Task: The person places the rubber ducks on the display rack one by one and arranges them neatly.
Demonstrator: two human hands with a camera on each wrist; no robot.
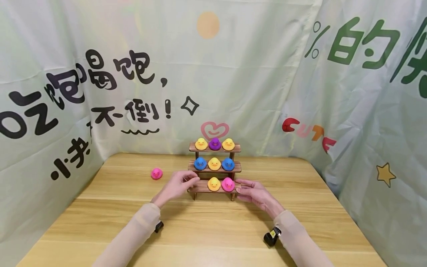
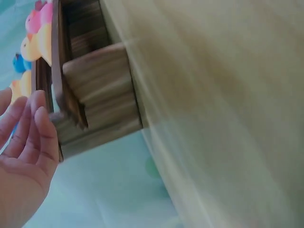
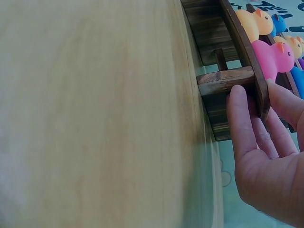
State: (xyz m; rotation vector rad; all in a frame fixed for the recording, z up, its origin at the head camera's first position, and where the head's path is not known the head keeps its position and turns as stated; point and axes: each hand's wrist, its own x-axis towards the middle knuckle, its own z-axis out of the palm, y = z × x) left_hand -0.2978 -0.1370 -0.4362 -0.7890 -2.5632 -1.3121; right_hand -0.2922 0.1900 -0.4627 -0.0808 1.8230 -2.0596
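A three-tier wooden stand (image 1: pixel 213 171) bears small rubber ducks. On its bottom step, a yellow duck (image 1: pixel 214 184) sits in the middle and a pink duck (image 1: pixel 228 184) at the right. My right hand (image 1: pixel 255 193) grips the right end of that step, thumb above and fingers below in the right wrist view. At the step's left end is my left hand (image 1: pixel 178 185), its fingers loosely bent and nothing between them; in the left wrist view its fingertips (image 2: pixel 39 111) are right by the shelf end. Another pink duck (image 1: pixel 156 173) stands on the table, left of the stand.
The middle step holds a blue duck (image 1: pixel 200 163), a yellow and another blue. On top, a purple duck (image 1: pixel 215 144) sits between two yellow ones. The stand is near the back of the wooden table (image 1: pixel 213 230), before a printed cloth backdrop (image 1: pixel 233 74).
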